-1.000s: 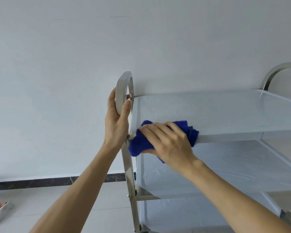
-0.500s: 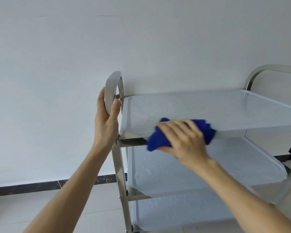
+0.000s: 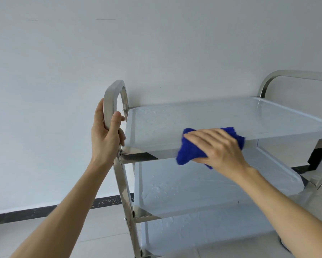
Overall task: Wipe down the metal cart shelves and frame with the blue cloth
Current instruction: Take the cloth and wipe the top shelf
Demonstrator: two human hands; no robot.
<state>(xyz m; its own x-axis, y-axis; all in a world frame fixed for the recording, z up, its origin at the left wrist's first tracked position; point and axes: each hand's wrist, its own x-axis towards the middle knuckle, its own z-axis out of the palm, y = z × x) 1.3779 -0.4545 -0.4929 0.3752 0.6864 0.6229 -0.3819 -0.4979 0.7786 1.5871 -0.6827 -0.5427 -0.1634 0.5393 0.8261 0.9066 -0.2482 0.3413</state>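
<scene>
Head view: a person stands at a three-tier metal cart [image 3: 127, 185] set against a pale wall [image 3: 156, 43].
Cloth position: the blue cloth [image 3: 187, 150] lies bunched over the front edge of the top shelf [image 3: 221, 116], roughly midway along that edge.
Cloth change: one second ago it sat at the shelf's left front corner, beside the post; half a second ago it was a little further along; now it is further right again.
Right hand: the right hand [image 3: 218, 146] presses flat on the cloth, fingers spread over it and thumb tucked beneath, pinching it against the shelf lip.
Left hand: the left hand [image 3: 106, 135] is wrapped round the left handle [image 3: 112, 98], thumb on the near face, and has kept that grip through all three frames.
View shift: the cart sits further left in the picture than a second ago, so more of the right handle [image 3: 286, 75] shows.
Gone from view: a small pale object lay on the floor at lower left a second ago; it is out of the picture now.
Middle shelf: the middle shelf [image 3: 193, 187] shows below the cloth, partly covered by the right forearm.
Bottom shelf: the bottom shelf [image 3: 203, 231] is cut off by the lower edge of the picture.
Hidden: the part of the cloth under the palm, and the shelf lip beneath it, cannot be seen.
Hard to make out: a dark shape [image 3: 316, 155] behind the cart's right end is unclear.
Floor: light tiles [image 3: 100, 231] meet a dark skirting strip [image 3: 35, 213].
</scene>
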